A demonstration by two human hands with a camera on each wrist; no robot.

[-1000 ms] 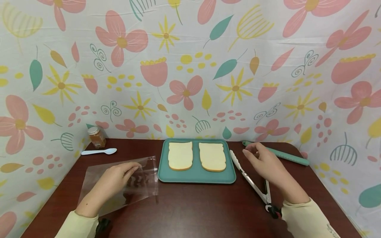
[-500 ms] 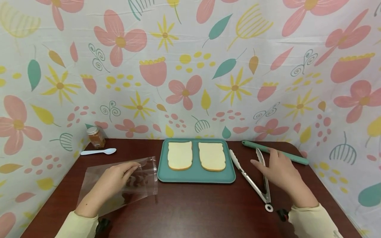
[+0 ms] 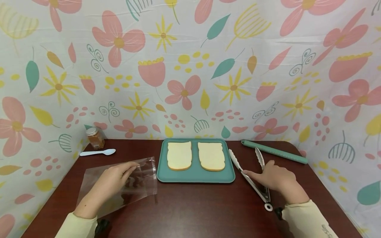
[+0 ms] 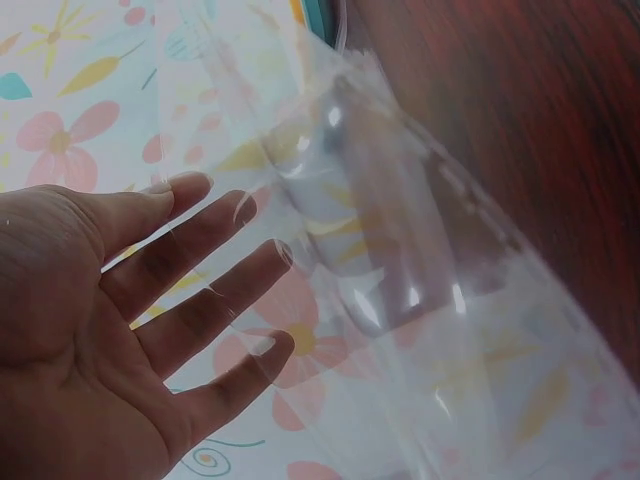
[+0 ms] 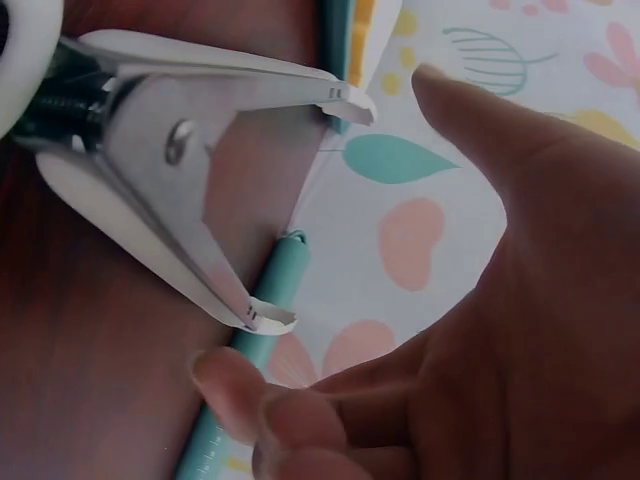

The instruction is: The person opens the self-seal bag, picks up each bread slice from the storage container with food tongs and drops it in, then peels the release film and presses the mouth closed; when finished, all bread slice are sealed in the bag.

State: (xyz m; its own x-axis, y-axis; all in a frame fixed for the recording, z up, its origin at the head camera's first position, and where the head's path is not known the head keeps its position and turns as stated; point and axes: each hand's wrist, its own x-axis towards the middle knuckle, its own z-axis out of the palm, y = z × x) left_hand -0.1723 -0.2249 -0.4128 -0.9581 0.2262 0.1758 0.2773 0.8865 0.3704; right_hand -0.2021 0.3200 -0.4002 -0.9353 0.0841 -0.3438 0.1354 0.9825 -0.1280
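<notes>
My left hand (image 3: 111,178) pinches a clear plastic bag (image 3: 147,178) between thumb and index finger, lifting its edge; the other fingers lie straight in the left wrist view. A pair of metal tongs (image 3: 234,159) with pale scalloped tips lies spread on the table. Over the tongs hovers my right hand (image 3: 276,177), thumb on one side and fingers on the other. In the right wrist view, a gap shows between this hand and the tong arms (image 5: 165,195). Between the hands sits a teal tray (image 3: 194,178) bearing two bread slices (image 3: 179,156) (image 3: 211,156).
A green rod (image 3: 275,152) with white markings lies behind the tongs. At the back left stands a small jar (image 3: 96,138) with a metal lid, and a pale blue spoon (image 3: 98,152) lies before it. Patterned cloth (image 3: 184,49) hangs behind the table (image 3: 190,208).
My right hand has drawn back from near the green rod, moved lower over the tongs and spread its thumb and fingers. The left hand has kept its pinch on the bag.
</notes>
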